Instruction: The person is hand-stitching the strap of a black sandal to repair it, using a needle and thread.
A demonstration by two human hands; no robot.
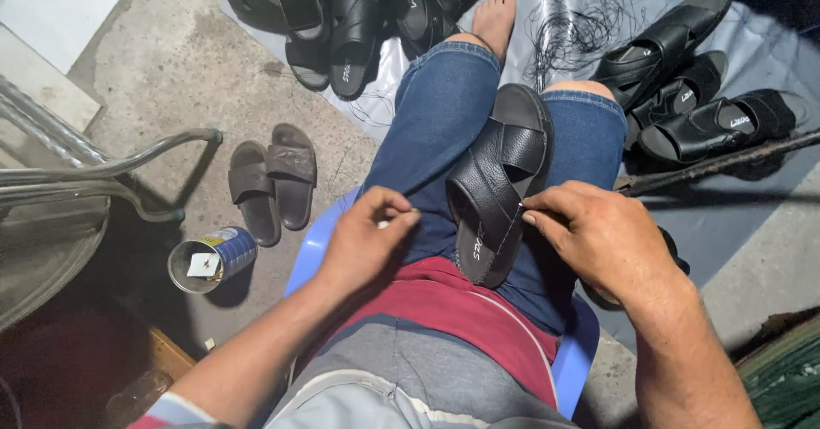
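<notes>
1. While the person sits on a blue plastic stool (574, 354), a black leather sandal (498, 188) lies lengthwise along the lap, between the thighs of the blue jeans (436, 113), its strap side up.
2. Right hand (602, 237): fingers curled, thumb and forefinger pinched against the sandal's right edge near the crossed straps. Whether a needle or thread sits in that pinch cannot be told.
3. Left hand (369, 234): fingers closed on a small pale item, too small to identify, held just left of the sandal and not touching it.
4. Surroundings: a pile of black sandals (346, 15) on the grey sheet (598, 2) ahead, three more sandals (692, 96) to the right, loose black threads (572, 19) on the sheet, brown slides (273, 181) on the concrete, and an open tin can (209, 260) beside the stool.
5. Risk, as a judgement: the sandal rests unclamped on sloping thighs, so a leg shift or a relaxed pinch could let it slide to the floor.
6. Risk: the small item in the left hand could drop and be lost among the threads.
</notes>
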